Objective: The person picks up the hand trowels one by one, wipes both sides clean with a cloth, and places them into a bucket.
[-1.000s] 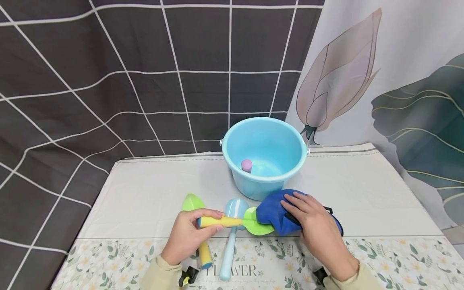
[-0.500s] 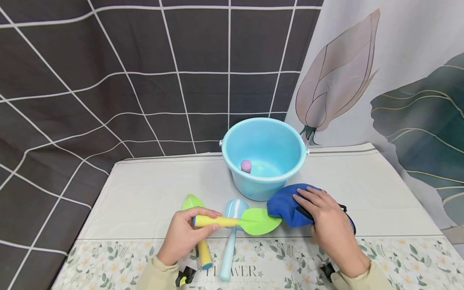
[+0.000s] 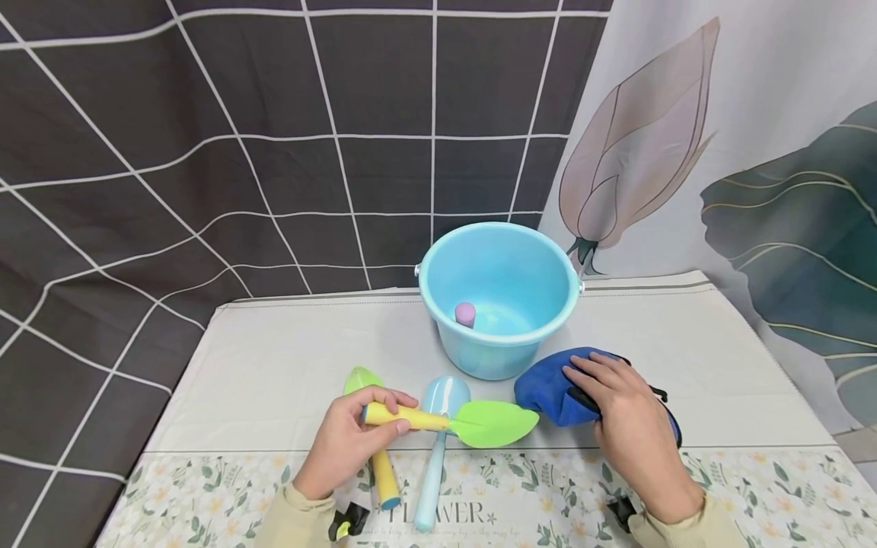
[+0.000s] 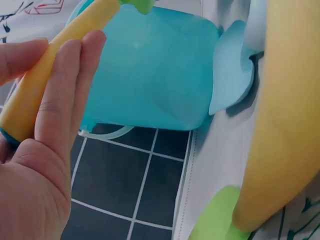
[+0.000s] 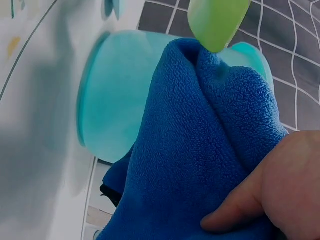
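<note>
Yellow-handled, green-bladed trowel (image 3: 471, 426): pinched by my left hand (image 3: 349, 438), presumably leaving its blade free. Blue fleecy cloth (image 3: 556, 388): gripped by my right hand (image 3: 632, 422).

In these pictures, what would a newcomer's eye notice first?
Probably the pale blue bucket, standing toward the back of the table with a purple object inside. Next might come the green trowel in the left hand, crossing over a blue scoop, and the fuzzy blue cloth gripped by the right hand, at the bucket's front right.
</note>
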Demonstrator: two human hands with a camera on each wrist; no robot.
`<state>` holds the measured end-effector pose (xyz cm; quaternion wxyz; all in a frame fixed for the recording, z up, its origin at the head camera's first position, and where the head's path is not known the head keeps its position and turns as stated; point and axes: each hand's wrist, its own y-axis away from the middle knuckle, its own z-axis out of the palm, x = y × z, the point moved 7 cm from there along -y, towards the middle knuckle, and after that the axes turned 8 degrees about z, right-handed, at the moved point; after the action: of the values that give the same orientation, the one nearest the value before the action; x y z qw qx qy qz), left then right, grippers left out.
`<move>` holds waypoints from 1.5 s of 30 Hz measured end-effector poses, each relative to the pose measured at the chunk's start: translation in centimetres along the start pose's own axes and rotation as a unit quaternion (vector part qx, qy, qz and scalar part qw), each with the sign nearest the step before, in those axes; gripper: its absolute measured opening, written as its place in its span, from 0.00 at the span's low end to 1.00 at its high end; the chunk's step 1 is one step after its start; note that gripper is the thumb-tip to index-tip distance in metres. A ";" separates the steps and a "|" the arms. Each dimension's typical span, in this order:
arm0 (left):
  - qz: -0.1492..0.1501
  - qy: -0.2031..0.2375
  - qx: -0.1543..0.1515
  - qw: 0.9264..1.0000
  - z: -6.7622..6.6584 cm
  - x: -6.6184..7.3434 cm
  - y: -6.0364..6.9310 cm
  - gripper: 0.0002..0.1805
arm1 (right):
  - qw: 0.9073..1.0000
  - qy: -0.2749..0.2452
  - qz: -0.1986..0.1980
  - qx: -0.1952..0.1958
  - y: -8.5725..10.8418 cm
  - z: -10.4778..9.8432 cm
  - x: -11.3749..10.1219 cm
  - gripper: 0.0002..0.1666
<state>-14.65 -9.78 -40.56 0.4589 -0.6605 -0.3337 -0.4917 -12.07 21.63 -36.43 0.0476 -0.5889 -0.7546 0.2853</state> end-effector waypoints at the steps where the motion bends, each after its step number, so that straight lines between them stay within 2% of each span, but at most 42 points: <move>1: -0.004 0.007 -0.004 1.000 0.1 -0.1 0.0 0.10 | 1.000 0.000 0.001 0.000 0.0 0.0 0.0 0.40; 7: -0.037 0.100 -0.028 0.994 0.8 -0.7 0.0 0.06 | 1.000 -0.001 0.002 0.001 0.0 -0.1 0.0 0.39; 11: -0.037 0.127 -0.039 0.991 1.0 -0.9 0.1 0.09 | 1.000 -0.002 -0.003 0.002 -0.1 -0.1 0.0 0.39; 16: -0.032 0.128 -0.039 0.991 0.8 -0.7 0.1 0.12 | 1.000 -0.001 -0.001 0.002 -0.1 -0.2 -0.1 0.39; 24: -0.058 0.146 -0.060 0.986 1.3 -1.0 0.1 0.13 | 1.000 -0.006 -0.002 0.002 0.0 -0.2 -0.1 0.40; 30: -0.070 0.165 -0.077 0.981 1.6 -1.4 0.2 0.19 | 1.000 -0.008 -0.004 0.000 0.0 -0.2 -0.2 0.39; 38: -0.096 0.100 -0.046 0.989 1.5 -2.1 0.1 0.21 | 1.000 -0.008 -0.004 0.004 -0.1 -0.2 -0.2 0.38; 42: -0.099 0.100 -0.048 0.989 1.7 -2.0 0.1 0.20 | 1.000 -0.008 0.001 -0.004 -0.1 -0.1 -0.2 0.38; 45: -0.100 0.114 -0.051 0.987 1.8 -1.8 0.1 0.14 | 1.000 -0.007 0.003 -0.008 0.0 0.0 -0.3 0.39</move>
<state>-14.46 -8.15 -42.49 0.4084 -0.5857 -0.3180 -0.6238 -12.00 21.36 -36.35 0.0360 -0.5897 -0.7554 0.2835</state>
